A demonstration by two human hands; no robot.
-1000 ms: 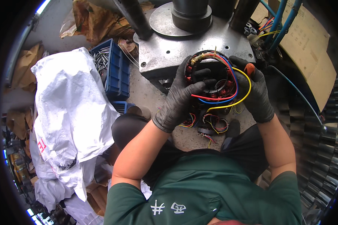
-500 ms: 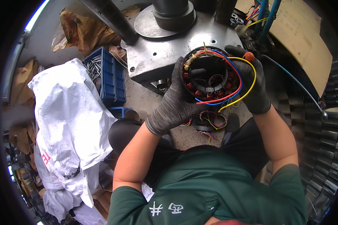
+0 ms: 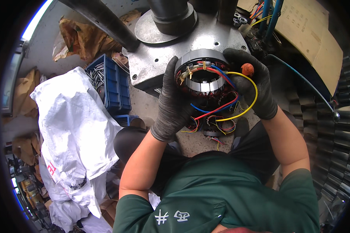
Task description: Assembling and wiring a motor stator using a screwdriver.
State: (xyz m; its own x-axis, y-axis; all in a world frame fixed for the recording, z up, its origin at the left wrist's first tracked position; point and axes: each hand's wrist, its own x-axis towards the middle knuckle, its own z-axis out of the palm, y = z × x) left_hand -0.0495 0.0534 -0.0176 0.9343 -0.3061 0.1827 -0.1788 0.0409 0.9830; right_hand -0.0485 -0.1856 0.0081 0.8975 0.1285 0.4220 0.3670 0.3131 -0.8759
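Between my gloved hands is a motor stator [image 3: 208,85], a steel ring with copper windings and red, blue and yellow leads hanging toward me. My left hand [image 3: 171,101] grips its left side, thumb under the ring. With its fingers behind the far right rim, my right hand [image 3: 256,83] closes on the other side. A rounded orange handle end [image 3: 247,70] sticks out of that same hand; the rest of that tool is hidden. The ring is tilted, showing its steel outer wall and bore, over the near edge of a steel press table [image 3: 144,66].
Below, another stator [image 3: 213,133] with coloured leads lies on the floor between my legs. A blue crate [image 3: 112,87] of metal pins and a white sack [image 3: 74,128] stand left. Cardboard [image 3: 299,37] and stacked steel rings [image 3: 338,155] are right. A press column [image 3: 171,17] rises ahead.
Both hands have tipped the stator, so its steel outer wall now shows at the far side. It has shifted slightly left, and its leads hang lower. The head view has shifted slightly.
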